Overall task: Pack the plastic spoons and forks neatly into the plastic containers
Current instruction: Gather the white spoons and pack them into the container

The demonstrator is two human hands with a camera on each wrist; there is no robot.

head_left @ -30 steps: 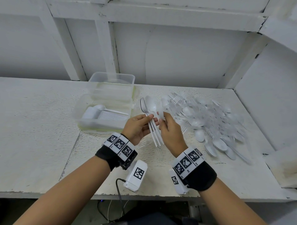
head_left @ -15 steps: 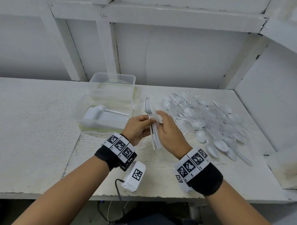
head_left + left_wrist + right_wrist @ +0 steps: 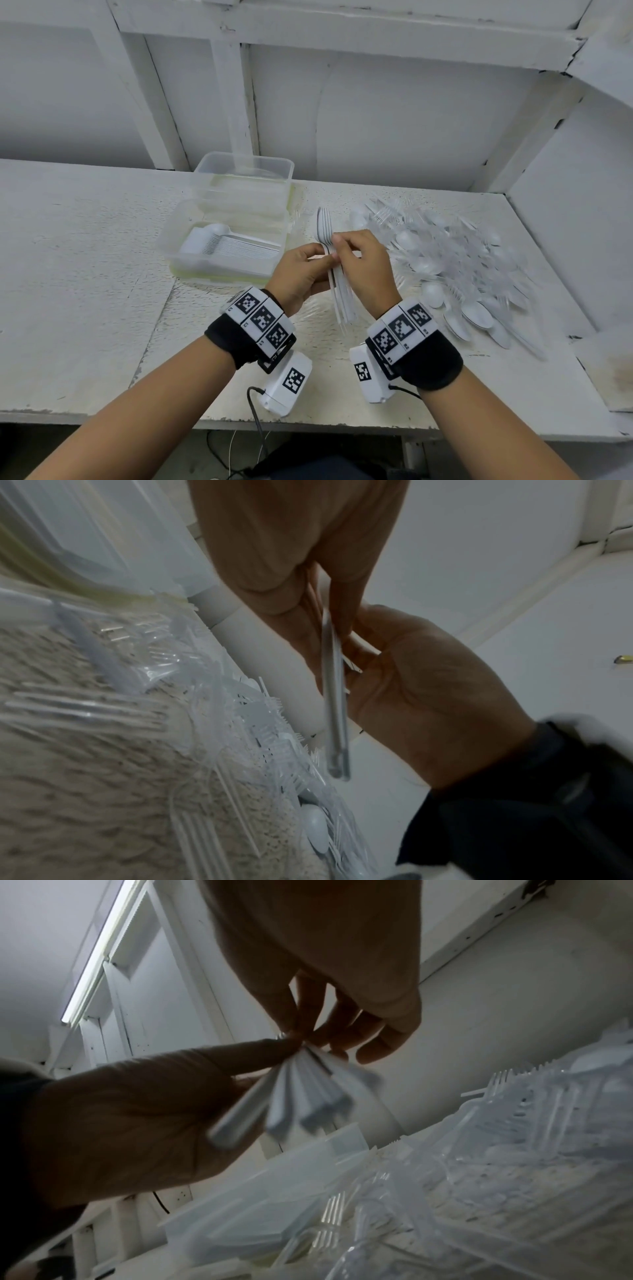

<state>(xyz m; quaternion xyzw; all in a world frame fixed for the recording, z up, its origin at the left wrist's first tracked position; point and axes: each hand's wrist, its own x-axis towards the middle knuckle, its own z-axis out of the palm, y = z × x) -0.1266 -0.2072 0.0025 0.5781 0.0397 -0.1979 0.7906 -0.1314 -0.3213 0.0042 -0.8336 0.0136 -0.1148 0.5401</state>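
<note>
Both hands meet above the table (image 3: 85,240), pinching one bundle of white plastic forks (image 3: 337,274). Left hand (image 3: 301,274): fingers curled, thumb and fingertips pinch the handles mid-length. Right hand (image 3: 366,267): fingers curled over the bundle just below the tines, pinching from the other side. Tines point away from the person; the handle ends fan out slightly toward the wrists, clear in the right wrist view (image 3: 291,1096).

Clear rectangular plastic container (image 3: 219,270) sits left of the hands, near them; inside, a neat row of white plastic spoons (image 3: 226,245) lies nested. A second clear plastic container (image 3: 245,171) stands just behind it, touching; contents unclear.

Loose heap of white and clear plastic spoons and forks (image 3: 455,263) sprawls on the table right of the hands. A few clear forks lie under the hands.
</note>
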